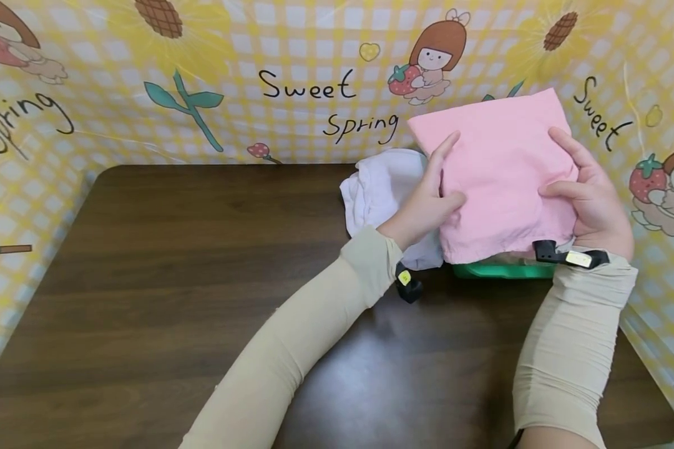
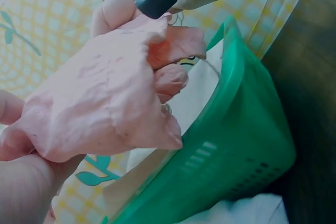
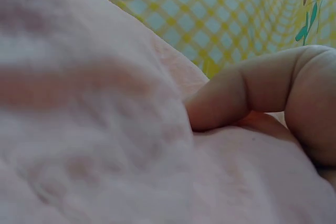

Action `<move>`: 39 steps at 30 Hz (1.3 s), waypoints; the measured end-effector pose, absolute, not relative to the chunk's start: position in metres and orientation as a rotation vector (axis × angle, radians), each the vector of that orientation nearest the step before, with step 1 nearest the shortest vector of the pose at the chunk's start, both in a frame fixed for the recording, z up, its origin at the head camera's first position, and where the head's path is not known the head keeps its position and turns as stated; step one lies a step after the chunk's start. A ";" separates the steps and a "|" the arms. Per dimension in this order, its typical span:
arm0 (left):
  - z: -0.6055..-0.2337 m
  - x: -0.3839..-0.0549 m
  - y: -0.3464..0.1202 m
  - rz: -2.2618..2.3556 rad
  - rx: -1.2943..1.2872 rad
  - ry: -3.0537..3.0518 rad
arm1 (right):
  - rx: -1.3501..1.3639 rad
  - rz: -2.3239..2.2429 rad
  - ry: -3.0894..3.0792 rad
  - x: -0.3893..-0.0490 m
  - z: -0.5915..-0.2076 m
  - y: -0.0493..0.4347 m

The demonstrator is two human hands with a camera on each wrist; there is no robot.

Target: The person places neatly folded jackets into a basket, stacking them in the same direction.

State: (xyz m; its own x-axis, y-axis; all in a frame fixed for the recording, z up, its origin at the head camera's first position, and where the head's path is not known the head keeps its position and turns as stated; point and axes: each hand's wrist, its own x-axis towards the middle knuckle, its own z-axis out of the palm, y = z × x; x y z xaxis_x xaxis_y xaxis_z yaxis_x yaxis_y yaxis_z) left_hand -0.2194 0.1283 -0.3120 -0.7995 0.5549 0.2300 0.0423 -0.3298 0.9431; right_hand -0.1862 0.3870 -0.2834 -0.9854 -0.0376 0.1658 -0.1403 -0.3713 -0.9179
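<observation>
A folded pink cloth (image 1: 500,174) is held up by both hands over a green plastic basket (image 1: 505,270) at the table's right side. My left hand (image 1: 429,196) grips the cloth's left side, thumb on the near face. On the opposite side, my right hand (image 1: 595,196) pinches it between thumb and fingers. Loose layers of the pink cloth (image 2: 100,98) bunch at its lower edge in the left wrist view. Close up in the right wrist view, the cloth (image 3: 94,129) fills most of the picture, with a bent thumb pressing on it.
White folded cloths (image 1: 384,187) lie on the dark wooden table (image 1: 174,280), left of the basket. Pale material (image 2: 197,95) lies inside the basket. A yellow checked, printed sheet (image 1: 309,37) walls the table at the back and sides.
</observation>
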 end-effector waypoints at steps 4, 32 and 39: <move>-0.319 -0.221 0.141 2.222 0.746 1.543 | 0.226 2.548 -1.721 -0.185 -0.283 0.398; -0.341 -0.207 0.157 1.425 0.835 2.359 | -0.192 2.377 -2.100 -0.201 -0.306 0.444; -0.345 -0.202 0.152 1.252 0.981 2.545 | -0.404 2.154 -2.439 -0.205 -0.313 0.443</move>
